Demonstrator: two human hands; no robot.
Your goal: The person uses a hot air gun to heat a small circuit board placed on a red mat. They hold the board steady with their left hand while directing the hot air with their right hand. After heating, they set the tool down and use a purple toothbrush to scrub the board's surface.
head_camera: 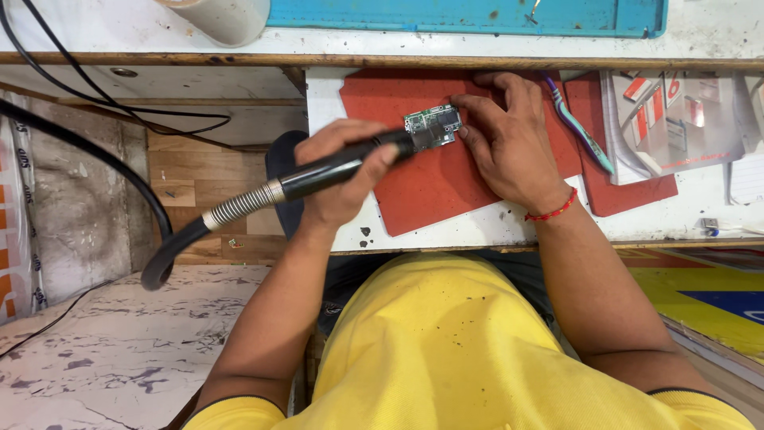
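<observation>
Head view: two hands on one small circuit board

Head camera looks down over your yellow shirt [446,342] at a white bench [477,227] whose front edge sits against your body. Two red mats [430,187] lie on it, the larger one under your hands and a smaller one to the right, partly covered.

Your left hand [342,171] is closed in a full grip around a black hot-air handpiece [334,167]. A ribbed metal collar and a thick black hose run from it down to the left. The nozzle end rests at the left edge of the board.

Your right hand [501,139] lies flat and loosely spread on the larger mat, with its fingertips pressing the right edge of the small green circuit board [434,127]. There is one board, and it sits near the top middle of that mat. A red thread band [551,213] circles your right wrist.

One toothbrush [579,127] with a purple and teal handle lies slanted just right of your right hand. Beyond it lies a glossy printed sheet [676,119] in red, white and grey. A blue mat [469,16] runs along the upper shelf, with one pale cylinder [227,17] to its left.
</observation>
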